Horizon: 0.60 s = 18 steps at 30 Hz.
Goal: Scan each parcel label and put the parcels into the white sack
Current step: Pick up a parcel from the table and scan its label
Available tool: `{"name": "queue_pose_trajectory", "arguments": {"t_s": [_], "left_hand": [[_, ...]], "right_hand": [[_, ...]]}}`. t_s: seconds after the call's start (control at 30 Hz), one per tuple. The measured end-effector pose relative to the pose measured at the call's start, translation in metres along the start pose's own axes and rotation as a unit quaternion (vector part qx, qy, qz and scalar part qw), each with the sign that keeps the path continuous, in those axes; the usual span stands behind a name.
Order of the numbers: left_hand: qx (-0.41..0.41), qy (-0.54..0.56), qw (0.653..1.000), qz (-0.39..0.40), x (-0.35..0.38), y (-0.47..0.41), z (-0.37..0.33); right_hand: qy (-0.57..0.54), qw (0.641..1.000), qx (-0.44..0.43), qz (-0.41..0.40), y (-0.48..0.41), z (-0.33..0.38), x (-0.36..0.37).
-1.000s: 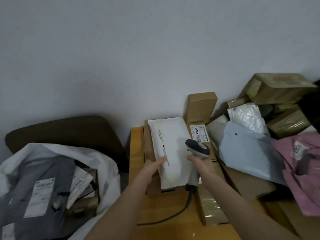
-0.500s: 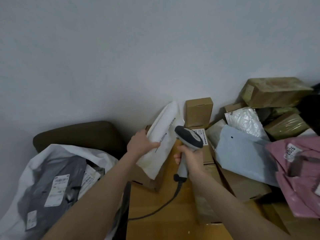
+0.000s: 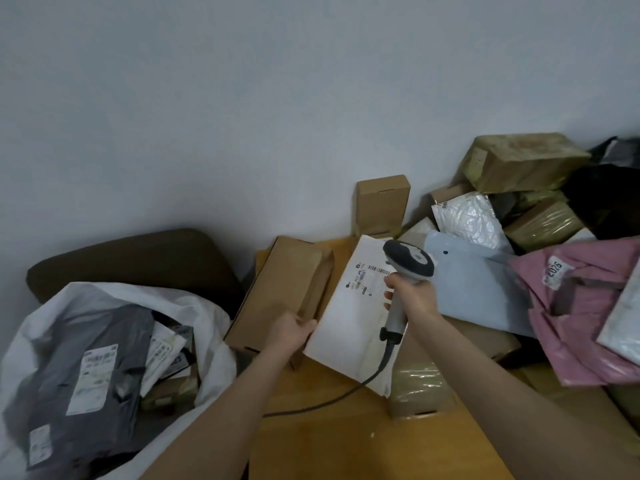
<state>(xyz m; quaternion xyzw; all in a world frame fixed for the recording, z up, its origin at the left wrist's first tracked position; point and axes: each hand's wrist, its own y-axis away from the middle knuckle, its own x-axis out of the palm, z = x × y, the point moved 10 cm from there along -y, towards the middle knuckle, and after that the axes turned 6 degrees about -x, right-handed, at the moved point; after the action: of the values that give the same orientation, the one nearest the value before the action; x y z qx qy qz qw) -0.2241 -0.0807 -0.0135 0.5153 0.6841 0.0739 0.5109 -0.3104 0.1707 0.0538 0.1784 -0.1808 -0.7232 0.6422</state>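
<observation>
My left hand [image 3: 293, 332] grips the lower left edge of a flat white parcel [image 3: 349, 317], which lies label side up on the wooden table [image 3: 311, 438]. Its barcode label [image 3: 370, 277] sits near the far end. My right hand [image 3: 412, 294] holds a grey corded scanner [image 3: 408, 259] by the handle, its head just above the label's right side. The white sack [image 3: 45, 327] stands open at the lower left with a dark grey mailer [image 3: 79, 382] and other labelled parcels inside.
A long cardboard box [image 3: 280, 292] lies left of the white parcel. A small upright box [image 3: 381, 204] leans on the wall. At the right is a heap: pale blue mailer [image 3: 478, 292], pink mailer [image 3: 585, 306], silver bubble mailer [image 3: 471, 216], taped brown boxes [image 3: 519, 164]. A dark chair back [image 3: 131, 261] stands behind the sack.
The white parcel has been turned over and laid flat, so its label now faces up. My left hand shifted to its lower edge; the scanner stays over its far end.
</observation>
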Motion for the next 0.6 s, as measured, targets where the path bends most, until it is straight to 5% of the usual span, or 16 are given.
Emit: {"name": "queue_pose_trajectory", "arguments": {"t_s": [0.17, 0.27, 0.43, 0.6], "left_hand": [[-0.149, 0.155, 0.967, 0.139, 0.045, -0.001, 0.049], [-0.172, 0.267, 0.943, 0.103, 0.061, 0.0, 0.045], [-0.173, 0.404, 0.894, 0.083, 0.061, -0.005, 0.038], [-0.058, 0.398, 0.915, 0.041, -0.005, -0.006, -0.001]], "right_hand": [[0.101, 0.994, 0.033, 0.024, -0.01, -0.032, -0.007], [0.111, 0.993, 0.036, 0.017, -0.015, -0.04, -0.011], [0.094, 0.995, 0.028, 0.031, -0.019, -0.043, -0.014], [0.102, 0.994, -0.005, 0.042, -0.018, -0.028, -0.005]]}}
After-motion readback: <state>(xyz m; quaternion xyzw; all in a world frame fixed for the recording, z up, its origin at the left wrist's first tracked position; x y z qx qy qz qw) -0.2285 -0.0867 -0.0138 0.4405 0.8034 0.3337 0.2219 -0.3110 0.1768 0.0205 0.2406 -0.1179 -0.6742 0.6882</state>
